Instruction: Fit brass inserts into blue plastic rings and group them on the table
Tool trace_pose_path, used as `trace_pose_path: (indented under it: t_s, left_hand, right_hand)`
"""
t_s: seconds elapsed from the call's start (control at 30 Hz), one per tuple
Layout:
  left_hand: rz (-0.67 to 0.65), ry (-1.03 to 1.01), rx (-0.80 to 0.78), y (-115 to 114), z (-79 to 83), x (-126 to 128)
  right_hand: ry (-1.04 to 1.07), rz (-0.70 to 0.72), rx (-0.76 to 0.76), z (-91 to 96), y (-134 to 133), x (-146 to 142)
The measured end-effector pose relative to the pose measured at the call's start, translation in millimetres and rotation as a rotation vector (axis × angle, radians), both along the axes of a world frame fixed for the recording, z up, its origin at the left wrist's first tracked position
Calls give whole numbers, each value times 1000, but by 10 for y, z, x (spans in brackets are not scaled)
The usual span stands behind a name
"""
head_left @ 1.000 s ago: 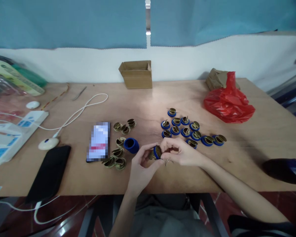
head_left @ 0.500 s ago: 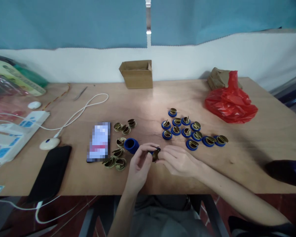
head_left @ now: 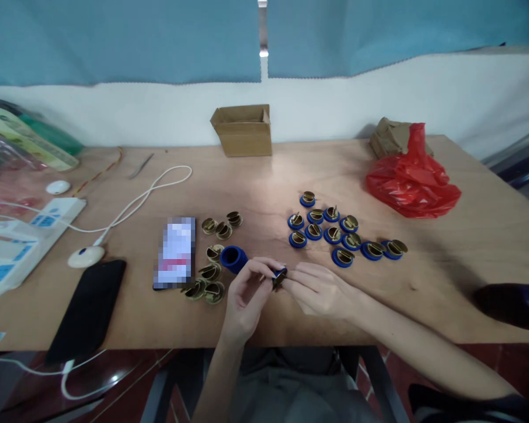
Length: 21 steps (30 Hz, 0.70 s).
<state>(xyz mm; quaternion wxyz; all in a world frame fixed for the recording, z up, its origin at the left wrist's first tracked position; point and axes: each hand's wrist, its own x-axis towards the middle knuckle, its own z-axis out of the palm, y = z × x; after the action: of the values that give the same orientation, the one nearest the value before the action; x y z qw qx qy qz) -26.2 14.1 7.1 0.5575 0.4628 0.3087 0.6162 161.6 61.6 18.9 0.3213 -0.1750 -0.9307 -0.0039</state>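
Observation:
My left hand (head_left: 245,299) pinches a small round brass-coloured piece with a blue ring (head_left: 279,276) between thumb and fingers, tilted just above the table. From the other side, the bent fingertips of my right hand (head_left: 320,291) grip the same piece, hiding part of it. Beside my left hand stands a stack of blue rings (head_left: 234,259). Left of that lie several bare brass-coloured round pieces (head_left: 214,292), each with a flap across its middle. Farther right, several similar pieces seated in blue rings (head_left: 332,235) are spread out.
A lit phone (head_left: 175,252) lies left of the bare pieces, and a dark phone (head_left: 88,311) near the front edge. White cables run to a power strip (head_left: 35,241). An open cardboard box (head_left: 245,138) stands at the back, a red plastic bag (head_left: 412,185) at right. A dark bottle (head_left: 506,305) lies far right.
The held piece has turned between my fingers, so more of its blue ring shows on top. My right fingers have shifted slightly to the right. The pieces on the table lie as before.

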Motion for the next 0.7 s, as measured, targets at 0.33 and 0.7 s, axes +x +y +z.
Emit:
trace_pose_path:
  t_s: [0.33, 0.7]
  left_hand:
    - [25, 41, 15, 9, 18, 5]
    - [52, 79, -10, -6, -17, 1]
  right_hand:
    - [-21, 33, -75, -47, 16, 58]
    - [-52, 16, -128, 77, 41, 18]
